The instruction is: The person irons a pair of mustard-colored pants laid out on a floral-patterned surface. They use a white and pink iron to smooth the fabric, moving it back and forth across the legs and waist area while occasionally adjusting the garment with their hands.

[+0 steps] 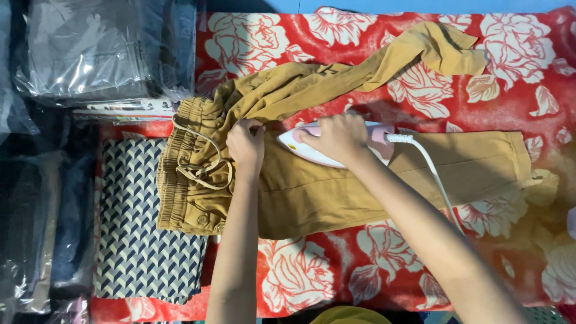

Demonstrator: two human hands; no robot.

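Right hand (340, 137) has its fingers wrapped round the pink-and-white steam iron (336, 144), sitting on the mustard cotton trousers (360, 180). Left hand (245, 143) pinches the fabric just beside the iron's tip; trouser leg runs lengthwise toward the right edge.

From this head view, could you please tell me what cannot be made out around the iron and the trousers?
- Iron: the right hand covers its handle and top; its soleplate faces down, unseen.
- Cord: passes behind the right forearm, so its end is hidden.
- Trousers: the fabric pinched under the left hand is covered.
- Plastic-wrapped bundles: glare hides their contents, and the left edge cuts them off.
- Yellow thing: cut off by the bottom edge.
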